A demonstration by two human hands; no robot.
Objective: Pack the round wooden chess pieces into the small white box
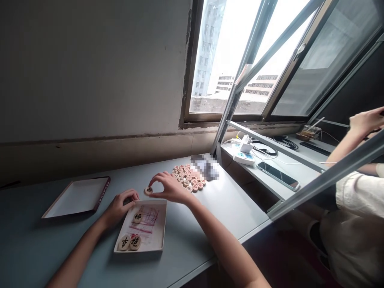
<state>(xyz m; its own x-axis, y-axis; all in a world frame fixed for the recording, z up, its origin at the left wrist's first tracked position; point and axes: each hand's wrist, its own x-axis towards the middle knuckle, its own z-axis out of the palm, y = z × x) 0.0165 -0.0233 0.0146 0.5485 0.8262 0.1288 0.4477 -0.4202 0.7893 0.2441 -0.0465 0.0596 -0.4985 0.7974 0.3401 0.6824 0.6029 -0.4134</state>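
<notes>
My right hand (169,188) pinches a round wooden Chinese chess piece (148,191) between thumb and fingertips, just beyond the far edge of a shallow box (159,240). My left hand (121,206) is closed on the box at its far left corner, the fingers bent over the rim. Inside the box lie three pieces with black characters: one piece (137,217) towards the far side and two side by side (129,243) at the near left corner. Purple-red lines mark its white bottom. Several more pieces (187,182) are grouped on the table past my right hand.
A box lid (81,194), inside facing up, lies to the left. A blurred item (207,166) sits behind the grouped pieces. To the right are a metal frame (279,146), a power strip (243,156), a phone (278,176) and another person's arm (345,146).
</notes>
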